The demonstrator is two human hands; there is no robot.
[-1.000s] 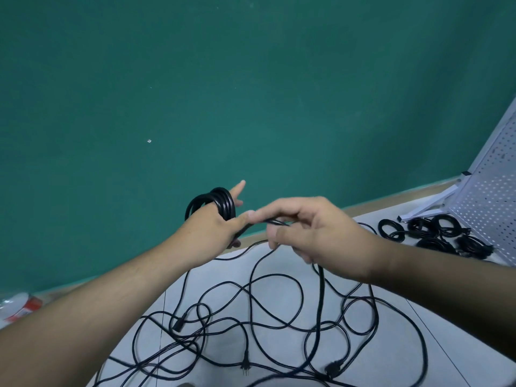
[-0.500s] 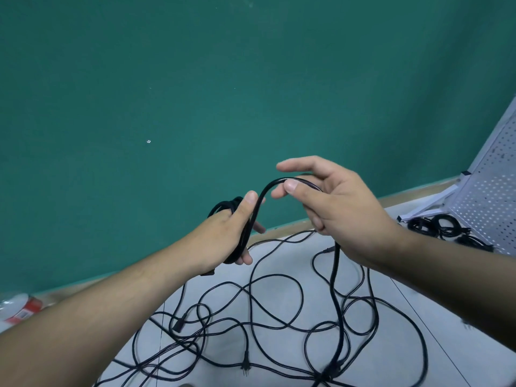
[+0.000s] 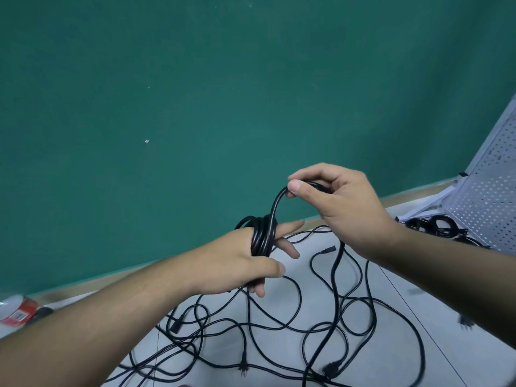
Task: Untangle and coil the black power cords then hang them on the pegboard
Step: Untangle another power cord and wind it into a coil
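Observation:
Several turns of a black power cord form a coil (image 3: 262, 236) wound around the fingers of my left hand (image 3: 245, 261), which holds it in the air over the floor. From the coil the cord arches up to my right hand (image 3: 337, 199), which pinches it between thumb and fingers, higher and to the right. The free length (image 3: 336, 272) hangs from my right hand down into a tangle of black cords (image 3: 251, 336) on the pale floor. The white pegboard (image 3: 485, 202) leans at the far right.
Several coiled black cords (image 3: 435, 226) lie on the floor at the pegboard's foot. Loose plugs (image 3: 243, 368) lie among the tangle. A red and white container (image 3: 16, 314) lies at the left edge by the green wall (image 3: 195, 107).
My right hand has carried the cord up and over my left hand, laying another turn on the coil. My left hand has turned, its fingers now spread through the loops.

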